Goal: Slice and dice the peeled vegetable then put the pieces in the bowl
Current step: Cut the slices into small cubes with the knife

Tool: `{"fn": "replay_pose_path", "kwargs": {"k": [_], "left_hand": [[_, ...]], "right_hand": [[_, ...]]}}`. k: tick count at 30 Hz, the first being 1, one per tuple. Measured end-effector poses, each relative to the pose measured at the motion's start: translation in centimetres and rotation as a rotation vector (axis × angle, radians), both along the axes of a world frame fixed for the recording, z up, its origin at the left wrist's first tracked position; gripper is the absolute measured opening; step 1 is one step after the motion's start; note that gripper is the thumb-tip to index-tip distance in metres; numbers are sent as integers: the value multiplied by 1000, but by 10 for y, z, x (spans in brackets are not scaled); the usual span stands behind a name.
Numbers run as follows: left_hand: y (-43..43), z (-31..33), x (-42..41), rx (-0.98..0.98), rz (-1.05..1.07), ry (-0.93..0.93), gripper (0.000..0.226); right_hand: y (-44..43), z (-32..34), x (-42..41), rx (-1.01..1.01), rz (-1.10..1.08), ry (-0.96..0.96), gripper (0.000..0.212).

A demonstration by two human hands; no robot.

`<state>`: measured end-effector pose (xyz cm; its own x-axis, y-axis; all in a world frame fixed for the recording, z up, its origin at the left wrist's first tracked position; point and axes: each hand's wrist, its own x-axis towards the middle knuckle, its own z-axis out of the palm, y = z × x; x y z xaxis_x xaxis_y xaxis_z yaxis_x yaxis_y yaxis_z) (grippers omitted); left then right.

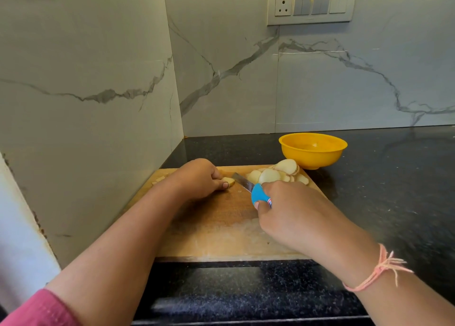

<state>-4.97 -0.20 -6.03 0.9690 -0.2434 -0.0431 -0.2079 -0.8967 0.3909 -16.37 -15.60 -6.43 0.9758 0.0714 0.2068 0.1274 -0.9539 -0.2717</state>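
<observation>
Wooden and worn, the cutting board [216, 227] lay on a dark speckled counter [394, 190]. Over the board's far left part, the left hand [197, 178] was curled over a small pale end piece of the peeled vegetable [229, 181], with thumb and fingertips pinning it to the wood. Over the board's right middle, the right hand [288, 210] was wrapped round the blue handle of a knife [250, 189]. Its blade angled leftward and met the piece just beside the left fingertips.

At the board's far right corner lay a heap of round slices [275, 174], overlapping, a few tilted against one another. Just beyond that corner, off the board, stood the yellow bowl [312, 158]. A pale spot showed inside it, but I could not tell whether it was a piece.

The vegetable looked firm, light and wet on its cut faces, so probably slippery. The end piece offered little to hold, so the fingertips were best tucked back from the edge. The slices seemed likely to snap rather than bend. I judged they would dice best laid flat in low stacks, then be scooped up in a cupped hand or on the flat of the blade rather than pinched one by one.
</observation>
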Motion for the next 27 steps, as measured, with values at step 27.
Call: {"fn": "replay_pose_path", "kwargs": {"k": [27], "left_hand": [[-8, 0, -4, 36, 56, -59, 31]], "right_hand": [[3, 38, -13, -162, 104, 105, 18]]}}
